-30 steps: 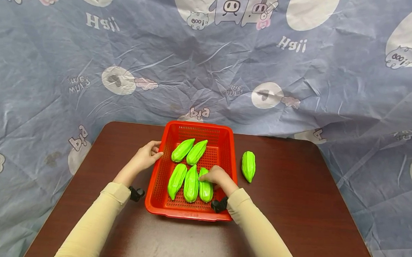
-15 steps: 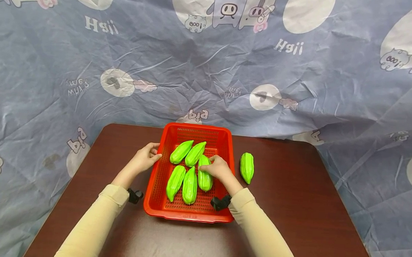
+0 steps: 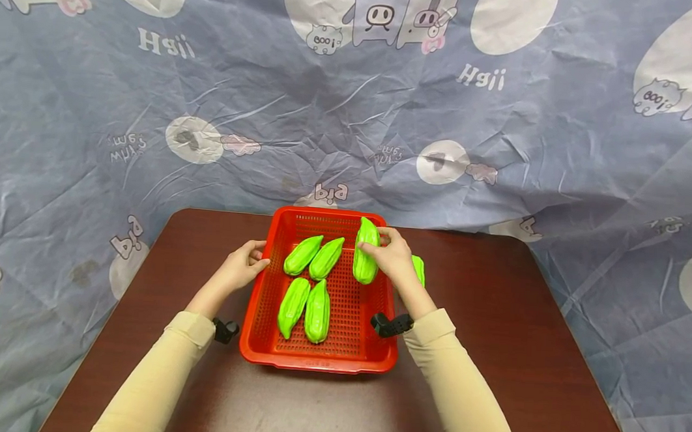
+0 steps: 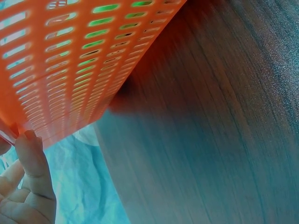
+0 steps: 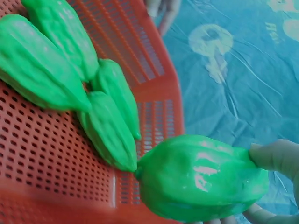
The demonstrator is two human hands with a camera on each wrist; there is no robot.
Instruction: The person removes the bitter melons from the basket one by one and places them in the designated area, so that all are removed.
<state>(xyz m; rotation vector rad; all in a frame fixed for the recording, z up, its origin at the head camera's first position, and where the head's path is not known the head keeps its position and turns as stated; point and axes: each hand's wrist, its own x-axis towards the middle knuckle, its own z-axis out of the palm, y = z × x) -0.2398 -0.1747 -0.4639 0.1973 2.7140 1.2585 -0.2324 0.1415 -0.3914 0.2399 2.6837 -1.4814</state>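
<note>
A cream left sleeve (image 3: pixel 146 375) and right sleeve (image 3: pixel 466 392) stretch over the near part of the brown tabletop (image 3: pixel 294 415), where a red basket (image 3: pixel 317 363) sits. On its floor, nearest the person, the near left gourd (image 3: pixel 293 308) lies beside the near right gourd (image 3: pixel 317 312); their tips point opposite ways. The left hand (image 3: pixel 240 267) pinches the basket's left rim between thumb and fingers. A loose gourd (image 3: pixel 418 269) lies outside the basket's right side, partly covered by the right arm. Inside, the far left gourd (image 3: pixel 303 255) and far right gourd (image 3: pixel 326 258) slant together, tips to the right. The right hand (image 3: pixel 395 254) holds a lifted gourd (image 3: pixel 365 253) between thumb and fingers, raised by the basket's far right corner. Behind everything hangs a wrinkled, cartoon-printed cloth (image 3: pixel 340 111).
</note>
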